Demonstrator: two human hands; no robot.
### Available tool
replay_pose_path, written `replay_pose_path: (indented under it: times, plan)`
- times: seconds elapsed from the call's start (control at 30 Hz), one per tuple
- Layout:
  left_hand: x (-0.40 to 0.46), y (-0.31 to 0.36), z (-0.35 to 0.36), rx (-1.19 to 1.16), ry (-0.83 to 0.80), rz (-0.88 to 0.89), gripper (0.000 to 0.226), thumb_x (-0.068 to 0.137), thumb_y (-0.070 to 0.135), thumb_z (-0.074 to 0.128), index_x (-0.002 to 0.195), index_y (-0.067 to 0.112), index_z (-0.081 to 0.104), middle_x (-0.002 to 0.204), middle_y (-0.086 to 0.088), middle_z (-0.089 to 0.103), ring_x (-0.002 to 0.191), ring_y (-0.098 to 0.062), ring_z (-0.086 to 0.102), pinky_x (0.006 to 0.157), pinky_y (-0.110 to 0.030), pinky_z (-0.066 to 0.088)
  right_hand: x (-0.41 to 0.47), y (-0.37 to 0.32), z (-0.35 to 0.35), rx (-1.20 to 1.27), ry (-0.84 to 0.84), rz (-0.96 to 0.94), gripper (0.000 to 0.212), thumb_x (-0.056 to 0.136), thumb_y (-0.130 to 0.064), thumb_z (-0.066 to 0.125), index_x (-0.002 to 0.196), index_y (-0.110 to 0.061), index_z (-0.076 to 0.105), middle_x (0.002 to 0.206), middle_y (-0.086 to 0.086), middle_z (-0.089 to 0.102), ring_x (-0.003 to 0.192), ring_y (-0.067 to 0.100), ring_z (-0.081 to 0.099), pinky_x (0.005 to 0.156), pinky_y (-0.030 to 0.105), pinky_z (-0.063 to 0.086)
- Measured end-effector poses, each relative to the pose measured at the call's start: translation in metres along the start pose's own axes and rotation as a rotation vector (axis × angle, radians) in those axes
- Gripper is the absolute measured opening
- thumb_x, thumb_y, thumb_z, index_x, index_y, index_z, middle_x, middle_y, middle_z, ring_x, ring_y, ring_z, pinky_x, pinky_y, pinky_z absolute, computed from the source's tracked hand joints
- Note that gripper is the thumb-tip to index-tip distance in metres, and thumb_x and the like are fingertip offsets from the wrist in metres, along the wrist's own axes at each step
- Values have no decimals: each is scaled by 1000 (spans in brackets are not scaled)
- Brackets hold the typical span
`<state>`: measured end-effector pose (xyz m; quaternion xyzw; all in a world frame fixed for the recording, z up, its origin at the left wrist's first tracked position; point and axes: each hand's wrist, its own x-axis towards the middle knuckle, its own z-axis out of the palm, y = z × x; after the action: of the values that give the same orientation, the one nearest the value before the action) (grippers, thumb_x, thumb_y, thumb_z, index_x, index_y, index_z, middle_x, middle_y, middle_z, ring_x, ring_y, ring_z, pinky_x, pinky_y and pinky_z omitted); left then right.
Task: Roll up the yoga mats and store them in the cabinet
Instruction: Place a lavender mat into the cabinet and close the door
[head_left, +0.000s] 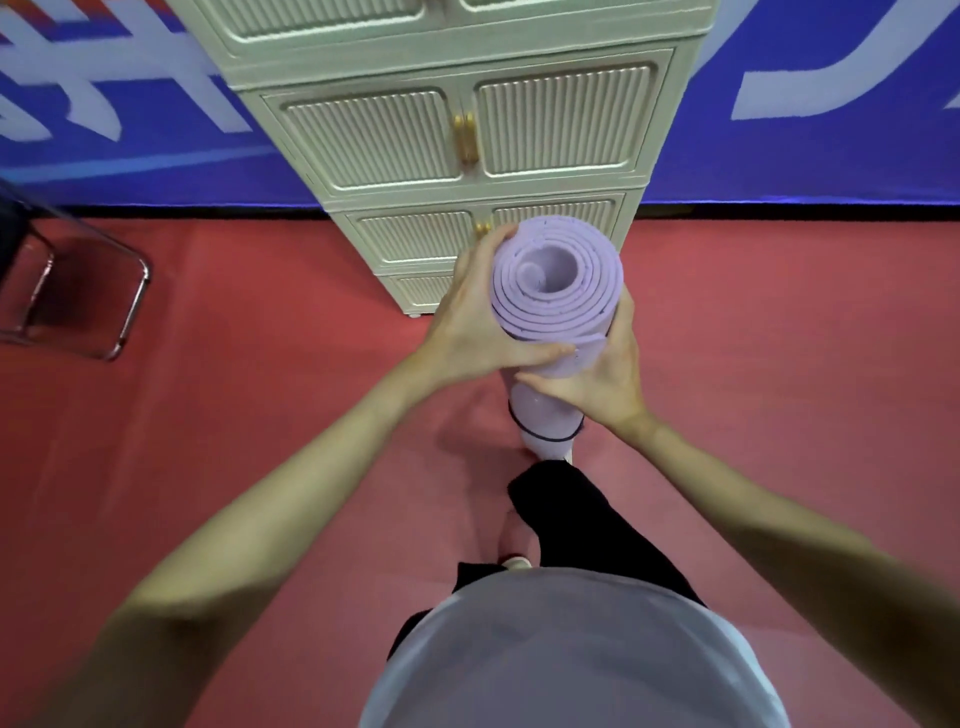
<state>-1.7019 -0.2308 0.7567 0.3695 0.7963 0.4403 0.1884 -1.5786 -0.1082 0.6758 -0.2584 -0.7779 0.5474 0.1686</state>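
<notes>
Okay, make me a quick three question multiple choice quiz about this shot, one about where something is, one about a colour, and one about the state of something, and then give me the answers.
1. Where is the cabinet relative to the rolled mat?
A. Behind it, against the blue wall
B. To its right, beside the chair
C. Lying flat on the floor

2. What colour is the rolled mat?
A. Green
B. Light purple
C. Orange

3. What state are the cabinet doors in?
A. All visible doors closed
B. One door wide open
C. Doors removed

Answers:
1 A, the cabinet stands past the mat, backed against the blue wall.
2 B, the roll's spiral end, held between the left hand and right hand, is pale purple.
3 A, each ribbed door sits flush, with the gold handles meeting at the centre.
</notes>
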Motion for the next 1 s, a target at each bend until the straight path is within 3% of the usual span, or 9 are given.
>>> replay_pose_path:
  times: [0.1,0.27,0.37,0.53,0.63,0.7,0.83,0.93,1.0]
  plan:
    - [53,-9,-10,-115,-65,-52,97,50,52,84,128,45,28,129,27,35,125,3,38,99,-4,29,59,2,-3,35,-12,-24,121,45,-51,92,143,-28,24,139,-20,41,131,1,43,105,25,42]
    - [147,-42,-18,-537,147,-469,32,90,31,63,117,13,61,107,4,66,93,-5,62,79,-20,49,133,7,-8,15,-23,27,128,44,-35,97,147,-14,23,133,-36,32,122,-21,35,97,1,31]
    - [192,-73,-24,-679,240,-663,14,94,19,56,97,12,67,88,3,71,76,-9,66,67,-21,50,165,10,-3,16,-52,64,124,43,-36,98,144,-22,25,134,-26,38,125,-12,40,99,7,35]
    - [264,-137,-28,-527,307,-751,31,92,9,57,123,7,52,91,-1,59,73,-12,60,59,-20,50,198,13,5,1,-89,71,118,42,-40,98,138,-37,30,134,-18,47,126,3,49,102,36,47]
    - [298,-165,-27,-381,317,-740,34,87,12,58,120,6,55,97,0,62,86,-13,61,71,-20,53,208,15,11,-14,-79,76,114,42,-43,96,136,-38,31,131,-20,47,123,1,50,100,34,48]
    - [315,-179,-23,-328,313,-731,18,90,3,54,108,5,54,92,1,60,81,-10,60,64,-14,49,211,18,14,-30,-60,70,115,42,-43,96,133,-49,26,131,-23,44,124,1,49,102,28,46]
    - [334,-204,-16,-279,312,-761,10,90,1,52,95,7,58,83,1,60,88,-18,64,73,-23,53,212,30,21,-64,2,62,128,44,-42,96,145,-19,22,142,1,43,131,11,45,107,27,40]
    - [331,-214,-15,-129,281,-742,11,95,11,53,93,11,64,78,6,57,77,-8,59,60,-8,44,204,29,27,-66,43,77,127,44,-42,95,144,-18,20,144,4,41,133,10,43,107,18,36]
    - [329,-220,-15,12,308,-688,12,96,20,55,90,13,63,84,5,61,77,-8,57,64,-13,43,197,28,30,-61,63,82,127,45,-42,94,144,-19,18,146,4,40,133,10,42,107,21,37]
